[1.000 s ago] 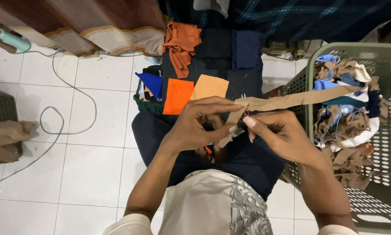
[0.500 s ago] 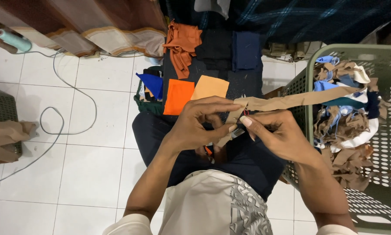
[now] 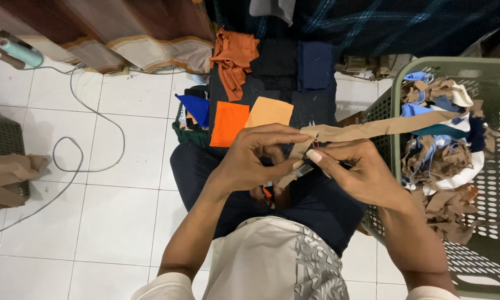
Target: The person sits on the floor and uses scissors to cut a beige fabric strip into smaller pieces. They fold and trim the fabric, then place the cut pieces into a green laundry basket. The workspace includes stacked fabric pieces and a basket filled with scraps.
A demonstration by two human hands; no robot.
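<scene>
The left hand (image 3: 255, 158) pinches the near end of a long tan fabric strip (image 3: 383, 126) between thumb and fingertips. Facing it and almost touching, the right hand (image 3: 361, 175) is clenched around what looks like a small cutting tool (image 3: 304, 169), only a sliver of metal showing at the strip's end; I cannot tell exactly what tool it is. From the two hands the strip runs out past the right hand and up into a green plastic basket (image 3: 391, 119) just beside that wrist, where it joins a heap of fabric scraps (image 3: 444, 161) in tan, blue and white.

The fingertips of both hands crowd the blade, so a slip could likely nick a finger. The strip hangs taut over the basket rim, and a tug could probably drag more scraps out or pull the end from the pinch.

Beyond the hands, on the person's dark-clothed lap, lie an orange fabric square (image 3: 229, 123) and a paler peach fabric square (image 3: 269, 113), with a rust-orange cloth (image 3: 233, 58) and a navy cloth (image 3: 315, 65) farther out. Well off to the left hand's side, a grey cable (image 3: 86, 139) loops over the white tiled floor (image 3: 116, 222). A brown striped curtain (image 3: 122, 33) hangs along the far edge.
</scene>
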